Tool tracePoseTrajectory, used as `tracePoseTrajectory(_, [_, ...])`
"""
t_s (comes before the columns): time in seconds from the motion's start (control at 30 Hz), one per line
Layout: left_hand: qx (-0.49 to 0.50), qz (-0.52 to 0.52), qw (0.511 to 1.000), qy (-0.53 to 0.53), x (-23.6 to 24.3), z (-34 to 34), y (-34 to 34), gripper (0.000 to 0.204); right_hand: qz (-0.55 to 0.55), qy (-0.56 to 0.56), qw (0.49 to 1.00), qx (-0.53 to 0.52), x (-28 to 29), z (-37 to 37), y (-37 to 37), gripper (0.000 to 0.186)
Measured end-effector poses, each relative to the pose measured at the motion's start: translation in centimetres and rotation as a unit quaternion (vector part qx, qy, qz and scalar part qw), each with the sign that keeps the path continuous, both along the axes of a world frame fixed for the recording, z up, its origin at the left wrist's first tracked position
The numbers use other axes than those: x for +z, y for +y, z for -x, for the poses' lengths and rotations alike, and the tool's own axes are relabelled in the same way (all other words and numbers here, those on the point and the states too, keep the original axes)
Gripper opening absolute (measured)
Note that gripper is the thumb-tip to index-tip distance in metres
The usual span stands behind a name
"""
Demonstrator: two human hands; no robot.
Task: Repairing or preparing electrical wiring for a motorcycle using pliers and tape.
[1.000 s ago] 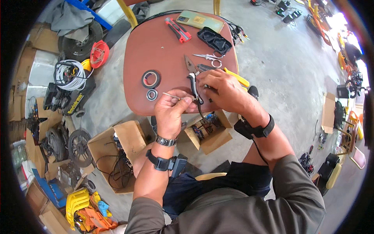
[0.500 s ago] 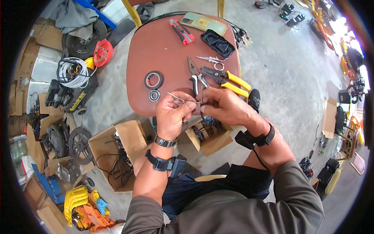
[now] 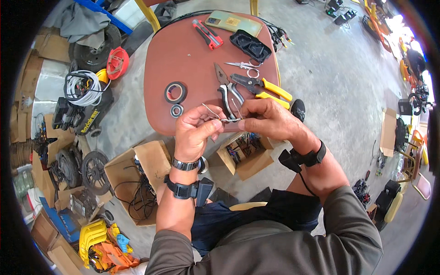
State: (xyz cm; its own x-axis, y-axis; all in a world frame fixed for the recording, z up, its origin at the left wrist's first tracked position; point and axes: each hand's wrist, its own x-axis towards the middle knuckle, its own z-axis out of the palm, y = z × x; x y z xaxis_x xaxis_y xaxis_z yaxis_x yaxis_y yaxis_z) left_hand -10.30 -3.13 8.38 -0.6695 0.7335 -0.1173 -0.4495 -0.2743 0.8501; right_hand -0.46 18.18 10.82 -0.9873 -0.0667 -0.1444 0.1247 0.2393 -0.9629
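Thin wire [image 3: 224,119] pinched taut at frame centre between left hand [image 3: 195,133] and right hand [image 3: 268,120] fingertips, steadied above table [image 3: 183,55] edge.

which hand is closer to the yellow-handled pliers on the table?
Right. The right hand sits just below the yellow-handled pliers; the left hand is farther to their lower left.
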Motion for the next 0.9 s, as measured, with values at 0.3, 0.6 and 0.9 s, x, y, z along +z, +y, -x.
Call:
tracePoseTrajectory(0.3, [0.0, 0.043, 0.998, 0.045, 0.4, -0.3, 0.1, 0.03, 0.104, -0.032, 0.994, 0.011, -0.7, -0.3, -0.4, 0.019])
tracePoseTrajectory(0.6, [0.029, 0.055, 0.994, 0.092, 1.1, -0.9, 1.0, 0.048, 0.095, -0.044, 0.993, -0.056, -0.3, -0.3, -0.9, 0.018])
tracePoseTrajectory(0.9, [0.044, 0.12, 0.979, 0.157, 1.2, -1.8, 1.4, 0.054, -0.01, -0.011, 0.998, -0.057, 0.6, -0.1, -0.6, 0.02])
